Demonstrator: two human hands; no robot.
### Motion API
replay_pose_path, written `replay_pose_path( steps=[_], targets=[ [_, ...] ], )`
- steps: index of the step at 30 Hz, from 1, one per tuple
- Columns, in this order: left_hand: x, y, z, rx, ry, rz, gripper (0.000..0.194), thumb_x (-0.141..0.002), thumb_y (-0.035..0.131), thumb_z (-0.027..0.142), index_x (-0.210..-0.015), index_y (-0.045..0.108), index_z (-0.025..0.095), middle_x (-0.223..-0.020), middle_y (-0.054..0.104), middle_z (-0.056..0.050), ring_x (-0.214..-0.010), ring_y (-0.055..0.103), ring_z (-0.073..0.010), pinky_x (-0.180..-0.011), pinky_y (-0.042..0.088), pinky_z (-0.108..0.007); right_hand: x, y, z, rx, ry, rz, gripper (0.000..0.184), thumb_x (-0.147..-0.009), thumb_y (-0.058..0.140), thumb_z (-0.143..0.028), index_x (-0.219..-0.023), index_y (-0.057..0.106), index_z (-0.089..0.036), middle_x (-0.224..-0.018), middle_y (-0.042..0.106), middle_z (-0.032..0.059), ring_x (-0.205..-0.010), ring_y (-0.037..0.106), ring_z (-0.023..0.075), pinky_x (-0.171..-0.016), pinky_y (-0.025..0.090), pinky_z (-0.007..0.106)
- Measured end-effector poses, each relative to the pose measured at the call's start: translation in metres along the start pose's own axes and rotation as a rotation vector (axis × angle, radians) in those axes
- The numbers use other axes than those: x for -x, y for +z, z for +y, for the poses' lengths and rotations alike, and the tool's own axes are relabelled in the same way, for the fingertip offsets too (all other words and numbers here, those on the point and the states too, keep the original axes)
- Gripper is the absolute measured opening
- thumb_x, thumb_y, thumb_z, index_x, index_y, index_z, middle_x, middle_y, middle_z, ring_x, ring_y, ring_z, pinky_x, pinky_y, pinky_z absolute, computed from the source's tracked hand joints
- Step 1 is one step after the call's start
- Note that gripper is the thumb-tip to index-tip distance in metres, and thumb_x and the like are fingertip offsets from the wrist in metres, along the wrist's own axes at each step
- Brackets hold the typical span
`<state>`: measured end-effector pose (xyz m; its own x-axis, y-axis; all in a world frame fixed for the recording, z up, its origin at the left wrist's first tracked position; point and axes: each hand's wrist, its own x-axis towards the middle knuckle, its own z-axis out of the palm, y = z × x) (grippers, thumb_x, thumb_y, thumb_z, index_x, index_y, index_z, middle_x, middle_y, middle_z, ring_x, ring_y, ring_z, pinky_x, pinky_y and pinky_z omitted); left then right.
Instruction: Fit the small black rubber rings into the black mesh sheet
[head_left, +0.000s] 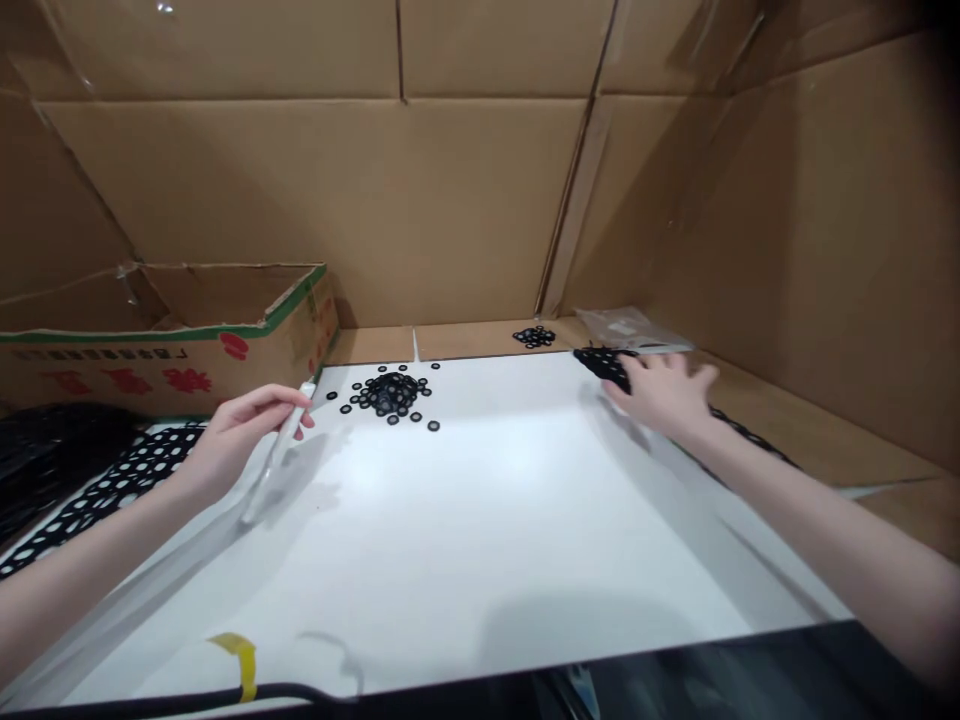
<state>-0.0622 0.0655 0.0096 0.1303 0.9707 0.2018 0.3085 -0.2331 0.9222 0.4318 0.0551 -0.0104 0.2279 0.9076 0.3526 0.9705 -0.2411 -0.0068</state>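
Note:
My left hand point(244, 425), at the left of the white board point(480, 520), is closed around a slim white pen-like stick point(283, 440). The stick slants down to the left, and its exact kind cannot be made out. At the back right, my right hand point(664, 393) has its fingers spread over a black sheet with holes point(600, 365). Part of that sheet is hidden under the hand, so contact is unclear. Between the hands, nearer the left one, lies a heap of small black rings point(391, 393) with several scattered around it.
Cardboard walls point(337, 190) enclose the back and sides. An open carton point(292, 335) stands at left, near a black plastic bag point(52, 460) and another holed black sheet point(150, 455). More black rings point(535, 337) and a clear bag point(630, 328) lie behind. Yellow tape point(246, 660) wraps a front cable.

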Motion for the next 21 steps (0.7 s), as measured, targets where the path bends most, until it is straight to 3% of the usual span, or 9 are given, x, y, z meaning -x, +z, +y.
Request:
replay_pose_path(
  steps=[2,5,8,12,15,17,19,21],
  targets=[
    [-0.003,0.0,0.001,0.111,-0.095,0.03,0.027,-0.071,0.067,0.038,-0.089,0.071,0.018,-0.086,0.071,-0.008,-0.082,0.062,-0.02,-0.068,0.048,-0.027,0.0,0.0,0.037,0.017,0.096,-0.069,0.066,-0.086,0.041,-0.052,-0.115,0.065,0.002,-0.115,0.057,0.0416,-0.113,0.045,0.0554,-0.075,0.026,0.067],
    [-0.004,0.002,0.003,0.181,-0.153,0.07,0.032,-0.062,0.074,0.035,-0.088,0.073,0.016,-0.087,0.073,-0.008,-0.082,0.062,-0.0187,-0.069,0.048,-0.025,0.0,-0.003,0.063,0.001,0.185,-0.176,0.063,-0.087,0.039,-0.055,-0.113,0.07,-0.007,-0.11,0.064,0.0341,-0.101,0.056,0.0493,-0.067,0.03,0.061],
    [-0.002,0.005,0.005,0.216,-0.232,0.064,0.035,-0.058,0.078,0.035,-0.087,0.072,0.016,-0.084,0.074,-0.007,-0.079,0.063,-0.0176,-0.069,0.048,-0.024,-0.006,-0.006,0.065,0.023,0.274,-0.222,0.05,-0.087,0.045,-0.049,-0.107,0.074,-0.014,-0.097,0.07,0.0258,-0.09,0.062,0.0402,-0.068,0.034,0.056],
    [0.003,0.006,0.005,0.268,-0.237,0.011,0.04,-0.058,0.083,0.029,-0.092,0.067,0.017,-0.086,0.075,-0.006,-0.088,0.065,-0.0195,-0.073,0.048,-0.024,-0.01,-0.023,0.051,0.115,0.325,-0.233,0.03,-0.088,0.046,-0.024,-0.095,0.073,-0.014,-0.093,0.07,0.0226,-0.085,0.063,0.0342,-0.072,0.038,0.049],
    [0.003,0.006,0.006,0.286,-0.137,-0.017,0.038,-0.061,0.084,0.028,-0.09,0.06,0.019,-0.084,0.075,-0.003,-0.086,0.066,-0.0186,-0.072,0.047,-0.023,-0.006,-0.053,0.038,0.179,0.268,-0.194,0.032,-0.087,0.041,-0.017,-0.108,0.064,-0.009,-0.101,0.067,0.0274,-0.083,0.062,0.0317,-0.067,0.036,0.039],
    [0.003,0.008,0.009,0.26,-0.042,-0.023,0.034,-0.067,0.081,0.03,-0.085,0.055,0.019,-0.08,0.075,-0.001,-0.081,0.066,-0.017,-0.071,0.046,-0.023,-0.002,-0.08,0.027,0.202,0.172,-0.177,0.035,-0.087,0.038,-0.016,-0.116,0.059,-0.014,-0.107,0.065,0.0254,-0.08,0.061,0.0281,-0.063,0.033,0.036],
    [0.003,0.012,0.015,0.226,0.055,-0.039,0.032,-0.073,0.077,0.035,-0.081,0.051,0.019,-0.079,0.075,-0.001,-0.08,0.066,-0.0168,-0.074,0.045,-0.025,0.002,-0.107,0.011,0.227,0.082,-0.154,0.031,-0.088,0.038,-0.018,-0.111,0.059,-0.019,-0.102,0.066,0.0211,-0.075,0.058,0.0253,-0.061,0.031,0.035],
    [0.003,0.018,0.022,0.208,0.135,-0.088,0.033,-0.079,0.07,0.044,-0.08,0.049,0.018,-0.082,0.075,-0.003,-0.082,0.068,-0.0191,-0.076,0.046,-0.028,0.008,-0.129,-0.013,0.207,-0.166,-0.128,0.023,-0.087,0.042,-0.017,-0.096,0.062,-0.021,-0.087,0.068,0.0123,-0.069,0.054,0.0207,-0.06,0.031,0.032]
  ],
)
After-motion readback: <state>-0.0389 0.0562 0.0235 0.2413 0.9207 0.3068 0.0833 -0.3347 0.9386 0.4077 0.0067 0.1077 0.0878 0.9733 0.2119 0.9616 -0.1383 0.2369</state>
